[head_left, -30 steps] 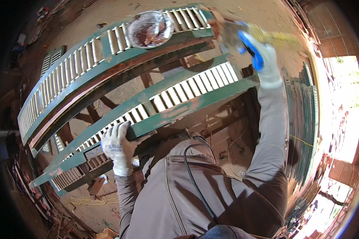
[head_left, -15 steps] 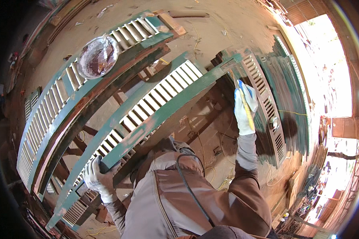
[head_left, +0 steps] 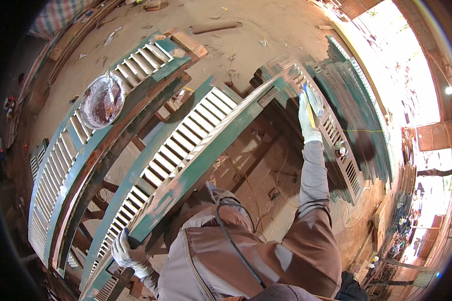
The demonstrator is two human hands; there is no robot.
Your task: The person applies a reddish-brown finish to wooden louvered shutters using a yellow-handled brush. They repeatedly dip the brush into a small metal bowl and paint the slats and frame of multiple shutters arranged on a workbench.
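Observation:
A green louvered wooden shutter panel (head_left: 186, 175) with pale slats slants across in front of me. My left hand (head_left: 128, 251), in a whitish work glove, is closed around the panel's near-left edge, its fingertips partly hidden. At the right, my gloved right hand (head_left: 310, 114) is wrapped around a slim tool with a yellow handle (head_left: 311, 119); its working end is not clear. That hand is over the brownish louvered panel (head_left: 340, 143) on the right stack, near the far end of the green panel.
Another louvered panel (head_left: 60, 150) at the left carries a round bowl (head_left: 103, 100) with whitish and dark-red residue. More green panels (head_left: 364, 110) are stacked at the right, and a small metal can (head_left: 341, 148) stands on the brownish one. Thin yellow cords lie about.
The green panel in my left hand has tilted, so more of its slatted face shows along the far edge. My right hand has reached farther away with the yellow-handled tool. The view has shifted a little.

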